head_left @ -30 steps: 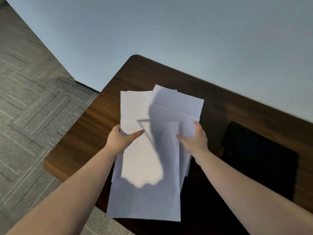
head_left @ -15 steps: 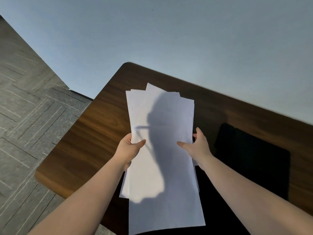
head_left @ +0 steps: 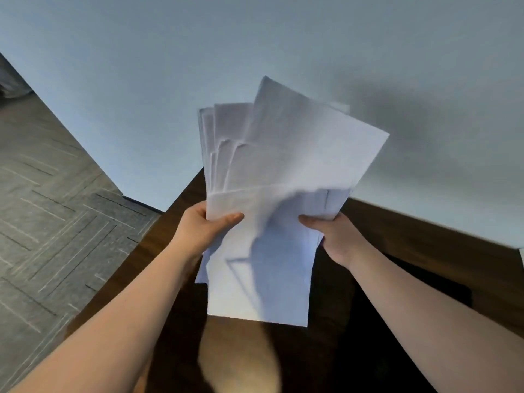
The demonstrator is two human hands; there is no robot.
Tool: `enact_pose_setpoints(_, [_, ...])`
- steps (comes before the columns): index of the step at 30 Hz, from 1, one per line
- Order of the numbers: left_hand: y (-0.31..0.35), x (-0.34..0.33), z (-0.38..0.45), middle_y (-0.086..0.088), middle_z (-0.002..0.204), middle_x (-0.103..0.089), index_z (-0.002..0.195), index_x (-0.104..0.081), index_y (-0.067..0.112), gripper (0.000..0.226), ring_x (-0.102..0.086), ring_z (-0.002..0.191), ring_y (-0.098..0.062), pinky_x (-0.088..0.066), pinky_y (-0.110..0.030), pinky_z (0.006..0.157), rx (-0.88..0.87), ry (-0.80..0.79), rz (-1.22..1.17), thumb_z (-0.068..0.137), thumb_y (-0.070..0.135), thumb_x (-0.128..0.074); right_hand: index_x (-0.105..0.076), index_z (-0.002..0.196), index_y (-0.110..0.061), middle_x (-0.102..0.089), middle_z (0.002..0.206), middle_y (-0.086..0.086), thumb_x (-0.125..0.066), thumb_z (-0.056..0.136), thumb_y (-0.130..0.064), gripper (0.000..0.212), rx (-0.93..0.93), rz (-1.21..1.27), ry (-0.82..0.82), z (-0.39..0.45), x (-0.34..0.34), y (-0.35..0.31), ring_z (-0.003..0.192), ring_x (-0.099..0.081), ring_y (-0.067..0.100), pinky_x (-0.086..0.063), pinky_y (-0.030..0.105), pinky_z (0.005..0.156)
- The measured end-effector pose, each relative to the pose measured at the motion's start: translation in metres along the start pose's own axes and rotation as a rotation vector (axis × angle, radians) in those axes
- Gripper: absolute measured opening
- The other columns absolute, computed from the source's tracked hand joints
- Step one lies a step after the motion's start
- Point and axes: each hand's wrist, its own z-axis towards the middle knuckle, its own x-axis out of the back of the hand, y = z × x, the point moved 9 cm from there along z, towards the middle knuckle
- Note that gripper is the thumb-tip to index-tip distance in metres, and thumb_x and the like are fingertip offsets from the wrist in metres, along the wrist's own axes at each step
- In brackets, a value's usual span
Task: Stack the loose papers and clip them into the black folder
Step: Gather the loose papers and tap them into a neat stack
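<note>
Several white papers form an uneven, fanned stack held upright in the air above the table. My left hand grips the stack's left edge, thumb on the front sheet. My right hand grips the right edge the same way. The top corners of the sheets stick out at different angles and heights. The black folder lies flat on the table to the right, partly hidden behind my right forearm and in shadow.
The dark wooden table runs under both arms, its far edge against a pale blue wall. Grey patterned carpet lies to the left. A bright patch of light falls on the table near me.
Both hands have lifted the papers off the table and tipped them upright against the wall background. The sheets, lying nearly flat before, now fan out at the top.
</note>
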Motion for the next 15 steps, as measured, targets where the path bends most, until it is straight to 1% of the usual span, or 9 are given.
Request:
enact_pose_setpoints(2, [0.024,0.008,0.003,0.0,0.086,-0.079,0.087,-0.076,0.017,0.02,-0.075,0.083,-0.017,-0.059,-0.034,0.077,-0.062,0.08,0.012,0.07,0.023,-0.083,-0.065,0.117,-0.003,-0.07,0.117,0.013,-0.076,0.069,-0.009,0.05,0.095,-0.014,-0.014,-0.009,-0.011,-0.027,0.111,-0.065,0.03,-0.05,0.041,0.096])
enact_pose_setpoints(4, [0.047,0.011,0.0,0.007,0.074,-0.078,0.082,-0.074,0.019,0.01,-0.074,0.073,-0.009,-0.059,-0.023,0.065,-0.122,0.117,-0.074,0.074,0.021,-0.08,-0.065,0.117,-0.005,-0.071,0.116,0.012,-0.078,0.062,-0.017,0.058,0.195,-0.029,-0.029,-0.02,-0.023,-0.053,0.109,-0.066,0.029,-0.051,0.041,0.094])
enact_pose_setpoints(5, [0.054,0.011,-0.003,0.008,0.071,-0.078,0.081,-0.074,0.018,0.011,-0.074,0.07,-0.008,-0.058,-0.02,0.061,-0.136,0.121,-0.136,0.073,0.021,-0.079,-0.066,0.117,-0.006,-0.071,0.115,0.012,-0.078,0.063,-0.018,0.056,0.236,-0.043,-0.035,-0.025,-0.027,-0.064,0.108,-0.067,0.028,-0.051,0.042,0.094])
enact_pose_setpoints(8, [0.06,0.01,-0.009,0.003,0.077,-0.079,0.083,-0.074,0.016,0.029,-0.075,0.076,-0.013,-0.059,-0.023,0.064,-0.136,0.128,-0.264,0.059,0.029,-0.081,-0.068,0.113,-0.013,-0.073,0.113,0.006,-0.077,0.072,-0.011,0.042,0.333,-0.157,-0.02,-0.039,-0.034,-0.082,0.106,-0.068,0.023,-0.052,0.041,0.094])
enact_pose_setpoints(10, [0.056,0.008,-0.014,0.002,0.076,-0.079,0.084,-0.074,0.013,0.026,-0.075,0.073,-0.012,-0.061,-0.025,0.065,-0.124,0.13,-0.311,0.061,0.024,-0.08,-0.067,0.115,-0.019,-0.073,0.113,-0.002,-0.078,0.073,-0.016,0.044,0.353,-0.262,0.013,-0.043,-0.032,-0.081,0.107,-0.067,0.015,-0.051,0.037,0.096])
enact_pose_setpoints(12, [0.048,0.007,-0.019,0.002,0.074,-0.079,0.086,-0.072,0.011,0.023,-0.074,0.07,-0.011,-0.061,-0.023,0.062,-0.117,0.128,-0.371,0.064,0.018,-0.078,-0.064,0.117,-0.024,-0.071,0.114,-0.008,-0.079,0.073,-0.019,0.047,0.348,-0.331,0.024,-0.045,-0.031,-0.074,0.107,-0.065,0.007,-0.051,0.028,0.094])
enact_pose_setpoints(14, [0.04,0.008,-0.023,0.001,0.079,-0.079,0.089,-0.073,0.012,0.035,-0.075,0.075,-0.012,-0.059,-0.021,0.062,-0.11,0.121,-0.418,0.056,0.022,-0.081,-0.063,0.112,-0.031,-0.069,0.109,-0.016,-0.078,0.075,-0.019,0.042,0.352,-0.382,0.015,-0.048,-0.032,-0.067,0.104,-0.063,-0.004,-0.05,0.012,0.085])
enact_pose_setpoints(15, [0.034,0.01,-0.024,0.0,0.083,-0.079,0.09,-0.073,0.013,0.039,-0.074,0.078,-0.013,-0.058,-0.021,0.063,-0.098,0.121,-0.412,0.054,0.024,-0.082,-0.063,0.109,-0.033,-0.068,0.105,-0.019,-0.077,0.075,-0.019,0.039,0.348,-0.392,0.008,-0.049,-0.033,-0.063,0.101,-0.062,-0.007,-0.049,0.006,0.078])
